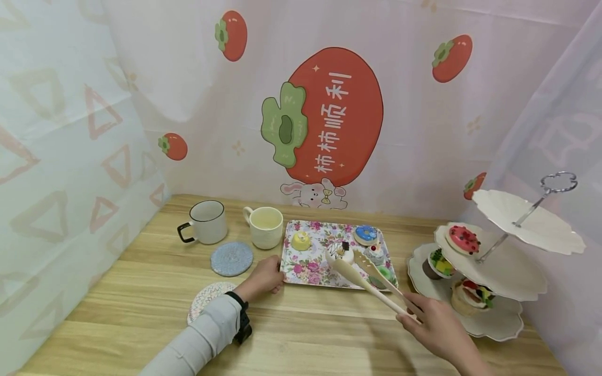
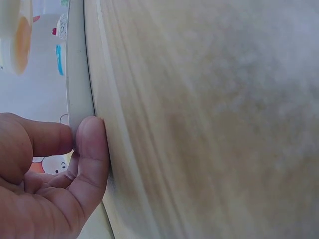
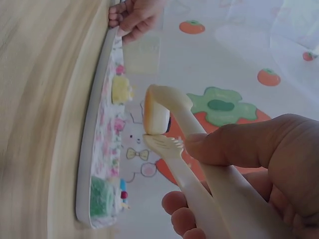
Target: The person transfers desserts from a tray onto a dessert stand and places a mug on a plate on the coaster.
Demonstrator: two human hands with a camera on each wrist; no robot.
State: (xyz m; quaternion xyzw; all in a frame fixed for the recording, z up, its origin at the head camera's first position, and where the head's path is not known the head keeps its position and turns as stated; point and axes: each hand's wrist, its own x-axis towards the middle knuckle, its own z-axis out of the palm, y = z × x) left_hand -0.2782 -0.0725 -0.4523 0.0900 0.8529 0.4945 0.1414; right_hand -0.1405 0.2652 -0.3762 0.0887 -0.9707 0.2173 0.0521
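Observation:
My left hand (image 1: pixel 264 277) pinches the near left corner of a floral tray (image 1: pixel 324 231); in the left wrist view the fingers grip the tray's pale rim (image 2: pixel 79 84). In my right hand (image 1: pixel 437 326) is a pair of cream tongs (image 1: pixel 369 290). Between the tong tips sits a white-iced doughnut (image 3: pixel 159 117) with dark drizzle, raised above the tray in the right wrist view. On the tray lie a yellow cake (image 1: pixel 301 241) at the left, and a blue doughnut (image 1: pixel 366 235), a cherry-topped cake (image 1: pixel 374 254) and a green sweet (image 1: pixel 383 275) at the right.
A three-tier white stand (image 1: pixel 505 277) at the right holds a red doughnut (image 1: pixel 463 238) and cupcakes. At the left are a white mug (image 1: pixel 208 223), a cream cup (image 1: pixel 266 230), a grey coaster (image 1: pixel 231 258) and a patterned coaster (image 1: pixel 203 300). A printed curtain (image 1: pixel 404 177) closes the back.

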